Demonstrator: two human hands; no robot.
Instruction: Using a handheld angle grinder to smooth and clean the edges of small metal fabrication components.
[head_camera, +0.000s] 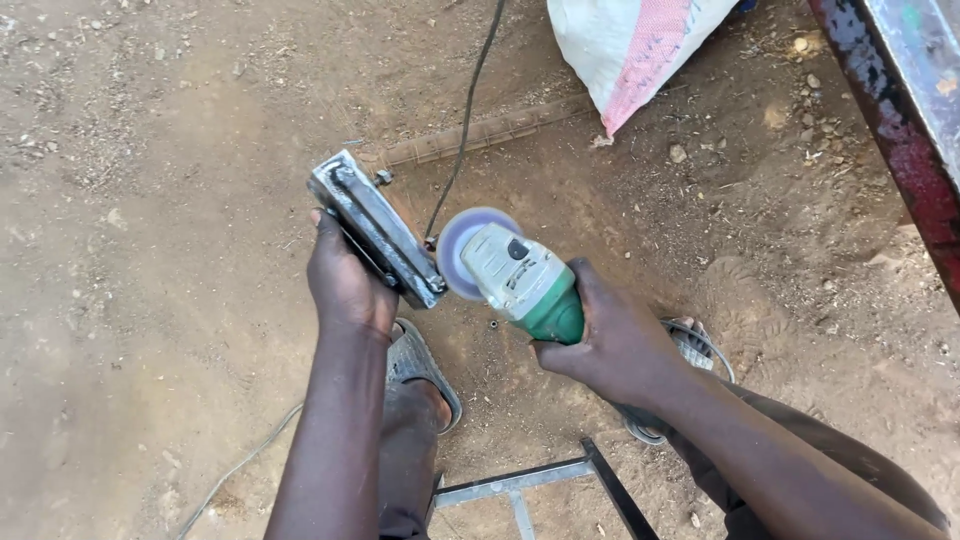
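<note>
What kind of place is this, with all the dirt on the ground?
Probably an outdoor metalworking spot, like a yard workshop. The ground is bare dirt, the right hand holds a green angle grinder against a metal piece gripped by the left hand, and a metal frame lies nearby.

My left hand (345, 285) grips a flat grey metal bracket (376, 228), tilted above the dirt ground (150, 200). My right hand (615, 345) holds a green angle grinder (525, 285), its disc (458, 250) just beside the bracket's lower end. A black cable (465, 120) runs away past a white sack (630, 45).
</note>
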